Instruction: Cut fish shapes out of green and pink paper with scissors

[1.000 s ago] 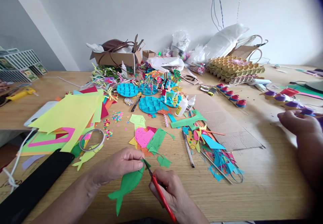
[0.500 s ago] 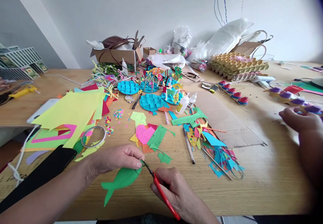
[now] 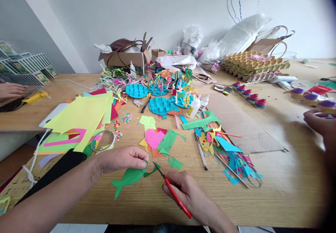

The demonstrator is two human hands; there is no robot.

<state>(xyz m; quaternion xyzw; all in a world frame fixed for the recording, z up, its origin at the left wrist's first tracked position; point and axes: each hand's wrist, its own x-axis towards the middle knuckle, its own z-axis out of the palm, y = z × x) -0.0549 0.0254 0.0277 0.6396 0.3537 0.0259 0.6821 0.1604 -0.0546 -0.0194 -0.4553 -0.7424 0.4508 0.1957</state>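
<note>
Between the thumb and fingers of my left hand [image 3: 131, 158] is a green paper fish [image 3: 130, 177], its forked tail pointing down to the left. My right hand [image 3: 185, 191] is closed round red-handled scissors [image 3: 174, 192], whose dark blades point up and left, just right of the fish. A narrow green paper strip [image 3: 151, 171] lies by the blade tips, between the fish and the scissors. Beyond my hands lie pink paper pieces [image 3: 153, 138] with drawn outlines and a green paper piece [image 3: 168, 142].
A roll of tape [image 3: 114, 140] and yellow paper sheets [image 3: 78, 112] lie left. Glue bottles [image 3: 193, 107] stand by blue round bases [image 3: 160, 107]. A pen [image 3: 201, 152], paper scraps [image 3: 233, 166] and cardboard [image 3: 244, 128] lie right. Another person's hand [image 3: 321, 124] touches a purple-topped egg-carton strip [image 3: 312, 96].
The scissors have drawn slightly away from the fish, and a green strip now shows apart at the blade tips. The view has shifted a little left. The other person's hand at right is further out.
</note>
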